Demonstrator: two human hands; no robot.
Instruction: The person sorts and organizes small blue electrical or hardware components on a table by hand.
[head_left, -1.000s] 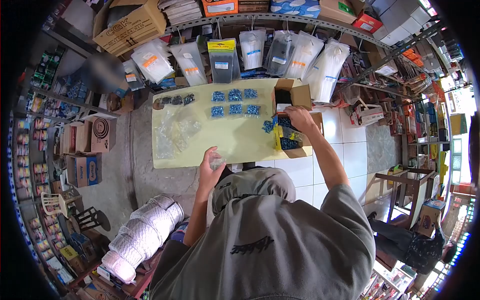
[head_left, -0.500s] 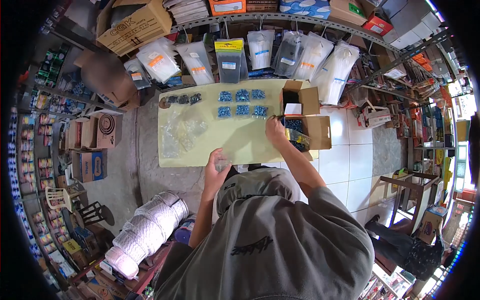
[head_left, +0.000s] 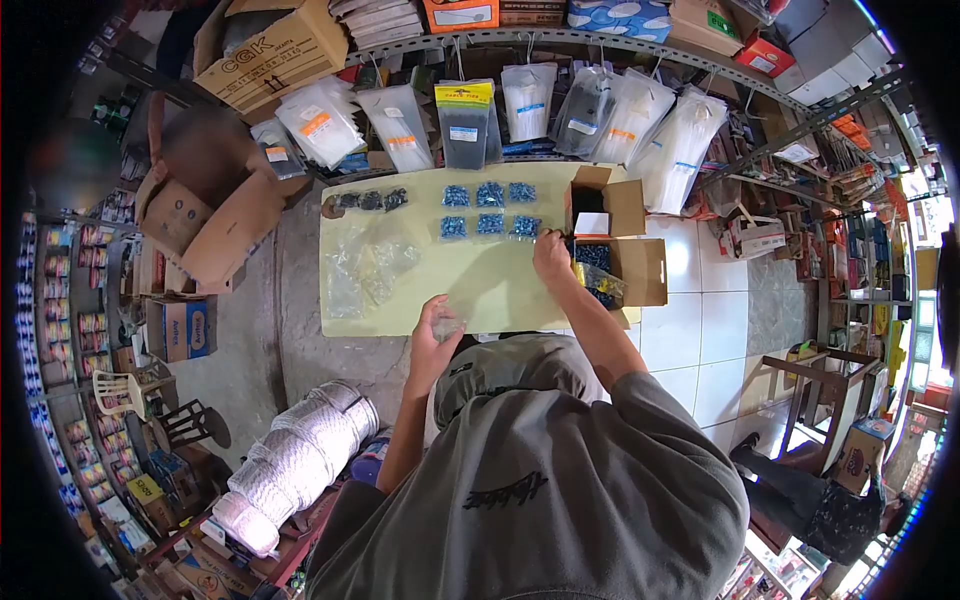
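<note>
My left hand (head_left: 432,338) is at the front edge of the pale yellow table, its fingers curled around a small clear plastic bag (head_left: 450,325). Over on the right, my right hand (head_left: 550,257) has its fingers pinched together beside an open cardboard box (head_left: 640,272) of dark blue small parts (head_left: 594,256). Whatever the fingertips hold is too small to make out. Several filled bags of blue parts (head_left: 489,224) lie in two rows near the back of the table. Loose clear bags (head_left: 375,268) are spread at its left, below packets of dark parts (head_left: 370,200).
A second open box (head_left: 625,208) stands behind the first. Hanging packs of cable ties (head_left: 465,125) line the rack at the back. At left, a person holds a large carton (head_left: 225,235). Wrapped rope rolls (head_left: 295,465) lie at lower left; another person (head_left: 825,510) is at lower right.
The person at left has come into fuller view with the large carton, which now sits lower and nearer. Both my hands stay almost in place, and the view shifts slightly.
</note>
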